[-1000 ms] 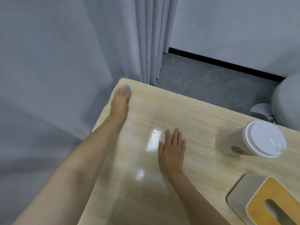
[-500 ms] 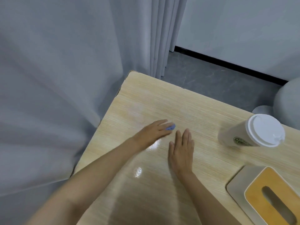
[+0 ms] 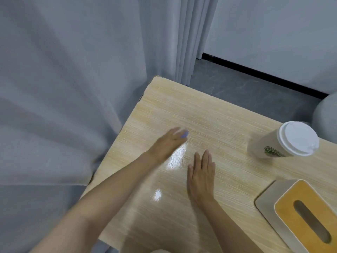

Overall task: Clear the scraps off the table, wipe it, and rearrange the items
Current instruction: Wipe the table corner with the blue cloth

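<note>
My left hand [image 3: 167,143] lies low over the light wooden table [image 3: 218,114], left of the middle, blurred by motion. A small blue cloth [image 3: 184,134] peeks out from under its fingertips. My right hand [image 3: 201,176] rests flat on the tabletop just to the right and nearer to me, fingers together, holding nothing. A shiny wet-looking streak [image 3: 177,157] lies between the two hands. No scraps show on the visible tabletop.
A paper cup with a white lid [image 3: 284,143] stands at the right. A tissue box with an orange top [image 3: 300,212] sits at the near right corner. Grey curtains [image 3: 73,88] hang against the table's left edge. A grey seat [image 3: 326,114] is beyond the far right.
My left hand swept from the table's far left corner towards the middle, then drifted slightly back to the left. The right hand stayed flat in place. The view shifted left.
</note>
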A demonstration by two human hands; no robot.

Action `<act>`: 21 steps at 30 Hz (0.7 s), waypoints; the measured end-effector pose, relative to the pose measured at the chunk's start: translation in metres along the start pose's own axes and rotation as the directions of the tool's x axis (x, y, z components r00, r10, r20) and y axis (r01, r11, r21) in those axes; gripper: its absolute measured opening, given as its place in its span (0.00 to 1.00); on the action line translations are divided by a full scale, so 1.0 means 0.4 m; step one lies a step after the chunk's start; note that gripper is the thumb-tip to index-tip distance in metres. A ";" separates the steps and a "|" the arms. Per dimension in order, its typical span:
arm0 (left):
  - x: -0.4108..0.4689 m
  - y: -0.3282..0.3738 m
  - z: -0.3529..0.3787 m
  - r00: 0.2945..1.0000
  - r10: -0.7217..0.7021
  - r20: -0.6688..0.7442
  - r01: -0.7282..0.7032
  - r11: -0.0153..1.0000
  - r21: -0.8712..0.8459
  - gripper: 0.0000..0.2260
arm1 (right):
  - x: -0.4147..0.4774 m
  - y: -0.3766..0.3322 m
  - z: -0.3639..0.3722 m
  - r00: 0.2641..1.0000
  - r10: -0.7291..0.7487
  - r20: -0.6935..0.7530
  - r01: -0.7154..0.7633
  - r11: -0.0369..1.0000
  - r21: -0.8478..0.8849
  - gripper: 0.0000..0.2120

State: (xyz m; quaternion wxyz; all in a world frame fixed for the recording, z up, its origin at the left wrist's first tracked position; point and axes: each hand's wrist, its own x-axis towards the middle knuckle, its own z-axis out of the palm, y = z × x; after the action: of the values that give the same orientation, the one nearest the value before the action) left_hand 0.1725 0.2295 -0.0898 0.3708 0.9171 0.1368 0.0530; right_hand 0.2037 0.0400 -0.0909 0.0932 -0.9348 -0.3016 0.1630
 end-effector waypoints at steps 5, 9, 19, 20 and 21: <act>-0.029 -0.190 -0.168 0.950 -0.168 -0.263 0.223 0.956 0.193 0.08 | -0.011 0.001 0.002 0.999 -0.009 0.033 0.009 1.000 -0.007 0.31; -0.023 -0.151 -0.152 0.779 -0.412 -0.473 0.405 0.906 -0.121 0.13 | -0.019 0.018 0.004 0.999 -0.001 0.032 0.003 0.998 -0.062 0.27; -0.155 -0.145 -0.115 0.967 -0.006 -0.254 0.053 0.982 0.180 0.20 | -0.033 0.020 -0.010 0.997 -0.034 0.065 0.034 0.999 -0.004 0.26; -0.168 -0.183 -0.158 0.928 -0.143 -0.344 0.218 0.957 0.191 0.24 | -0.041 0.017 -0.012 0.997 -0.024 0.069 0.024 1.000 0.009 0.26; -0.178 -0.219 -0.169 0.858 -0.309 -0.409 0.387 0.914 0.122 0.14 | -0.051 0.014 -0.010 0.997 -0.021 0.079 0.020 1.000 0.017 0.26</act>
State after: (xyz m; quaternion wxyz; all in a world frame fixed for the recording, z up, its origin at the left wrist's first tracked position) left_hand 0.0722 0.3142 -0.1015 0.2465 0.8813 0.3752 0.1479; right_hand 0.1924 0.0229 -0.0837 0.0903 -0.9237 -0.3132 0.2015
